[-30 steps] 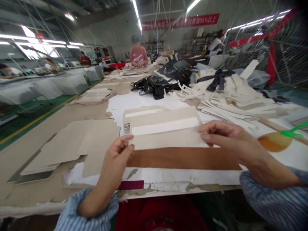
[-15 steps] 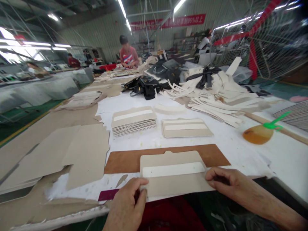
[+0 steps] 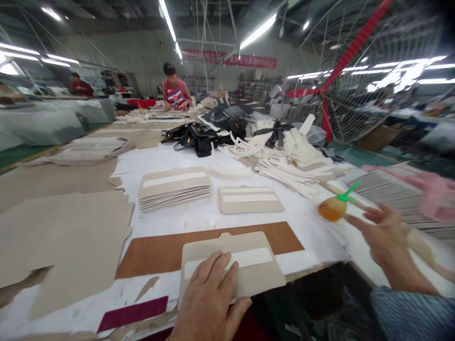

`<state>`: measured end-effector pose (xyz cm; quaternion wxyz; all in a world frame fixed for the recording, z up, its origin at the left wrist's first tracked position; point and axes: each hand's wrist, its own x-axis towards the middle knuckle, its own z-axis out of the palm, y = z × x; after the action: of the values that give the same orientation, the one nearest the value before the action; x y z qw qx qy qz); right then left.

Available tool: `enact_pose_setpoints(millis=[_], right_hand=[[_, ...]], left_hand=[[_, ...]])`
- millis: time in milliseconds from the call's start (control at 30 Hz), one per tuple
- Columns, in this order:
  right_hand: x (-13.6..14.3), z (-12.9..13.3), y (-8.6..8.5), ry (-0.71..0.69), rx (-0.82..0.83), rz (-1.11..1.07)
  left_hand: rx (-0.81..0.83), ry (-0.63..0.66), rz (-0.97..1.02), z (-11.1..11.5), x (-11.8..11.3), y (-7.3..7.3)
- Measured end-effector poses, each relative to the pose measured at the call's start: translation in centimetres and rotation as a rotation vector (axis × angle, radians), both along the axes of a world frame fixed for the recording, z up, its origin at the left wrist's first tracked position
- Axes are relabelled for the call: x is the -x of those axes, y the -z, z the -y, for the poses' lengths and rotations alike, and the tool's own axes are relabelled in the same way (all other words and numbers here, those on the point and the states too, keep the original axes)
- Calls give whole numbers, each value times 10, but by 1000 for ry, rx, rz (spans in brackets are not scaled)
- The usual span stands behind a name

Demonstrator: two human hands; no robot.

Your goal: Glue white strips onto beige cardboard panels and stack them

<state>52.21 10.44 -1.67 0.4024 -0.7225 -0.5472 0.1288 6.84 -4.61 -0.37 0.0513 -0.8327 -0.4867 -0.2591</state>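
Note:
My left hand (image 3: 213, 296) lies flat, fingers spread, on a beige flat panel (image 3: 254, 279) with a white strip (image 3: 254, 256) across it. That panel rests at the table's front edge, partly over a long brown strip (image 3: 156, 253). On the right, my right hand (image 3: 386, 234) is stretched out with its fingers apart. Its fingertips are at an amber, rounded pouch (image 3: 332, 210) with a green tie (image 3: 347, 195); whether they touch it I cannot tell. Farther back are a stack of similar beige panels (image 3: 174, 194) and a lower pile with two white strips (image 3: 250, 201).
Large beige sheets (image 3: 81, 237) cover the left side. A purple strip (image 3: 133, 313) lies at the front left. Black bag pieces (image 3: 199, 137) and cream strips (image 3: 284, 166) are heaped behind. A large fan (image 3: 359, 104) stands right; a person (image 3: 176, 92) works at the far end.
My right hand has let go of the panel's right edge and moved right to the amber pouch. My left hand has shifted from the panel's left edge onto its face. The view has turned right.

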Motion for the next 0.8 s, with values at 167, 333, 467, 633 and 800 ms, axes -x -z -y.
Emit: enact_pose_setpoints(millis=[167, 333, 467, 633, 800], right_hand=[[16, -30, 8, 138, 1, -51], [15, -41, 11, 212, 11, -59], [24, -39, -7, 191, 9, -39], [71, -10, -39, -115, 78, -77], [143, 24, -69, -646, 321, -181]], left_hand=[[-127, 3, -71, -19, -1, 42], [-218, 25, -151, -24, 6, 57], [-275, 17, -217, -21, 4, 51], [-164, -26, -139, -9, -9, 31], [22, -65, -34, -1, -21, 18]])
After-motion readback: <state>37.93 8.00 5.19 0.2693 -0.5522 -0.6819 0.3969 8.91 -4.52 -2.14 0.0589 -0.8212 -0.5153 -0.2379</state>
